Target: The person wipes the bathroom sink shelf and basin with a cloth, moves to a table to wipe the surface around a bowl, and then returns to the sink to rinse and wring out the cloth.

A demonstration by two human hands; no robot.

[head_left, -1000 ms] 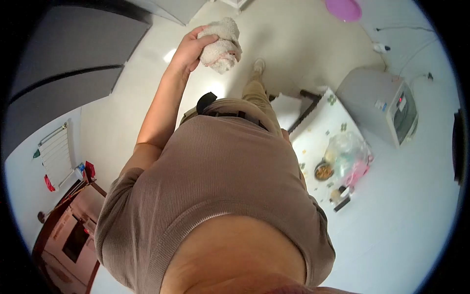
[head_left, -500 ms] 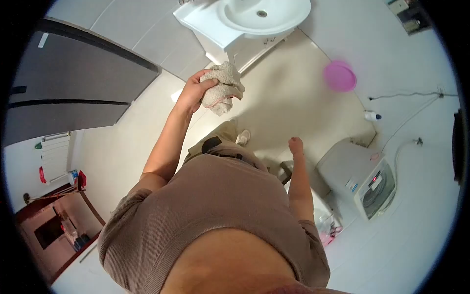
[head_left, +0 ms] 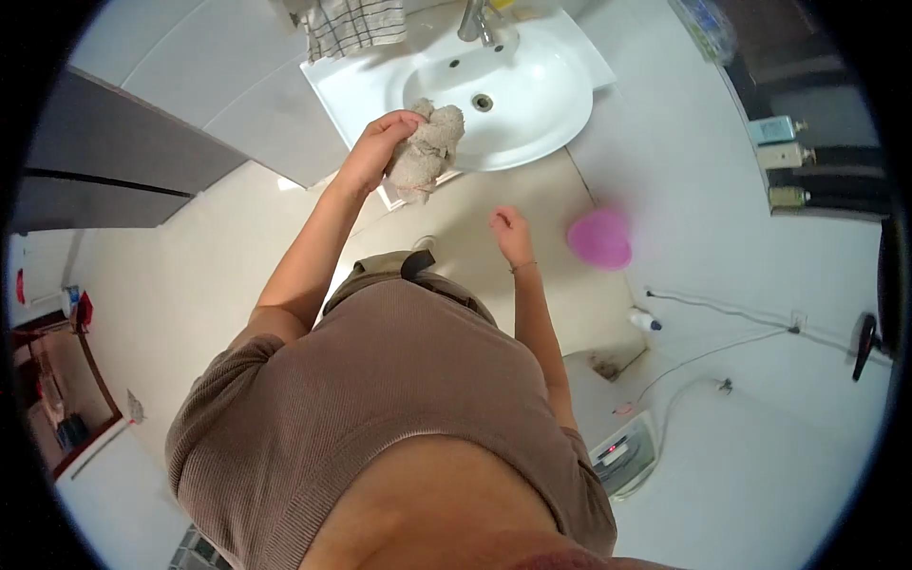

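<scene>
A crumpled beige cloth (head_left: 425, 157) hangs from my left hand (head_left: 378, 150), whose fingers are closed on it. Cloth and hand are over the near left edge of the white sink (head_left: 541, 128). Behind the basin's drain stands a silver faucet (head_left: 475, 24). My right hand (head_left: 511, 235) is lower and to the right, in front of the sink above the floor; its fingers are curled in loosely, and nothing shows in them.
A checked towel (head_left: 356, 27) lies at the sink's back left. The pink basin (head_left: 600, 238) is right of my right hand, with a white bottle (head_left: 644, 319) below it. A washing machine (head_left: 624, 456) stands lower right. Bottles (head_left: 781, 157) line a shelf at the right.
The view has moved closer to the sink, which now shows with its faucet and the towel. My left hand with the cloth is now at the sink's edge. My right hand has risen forward.
</scene>
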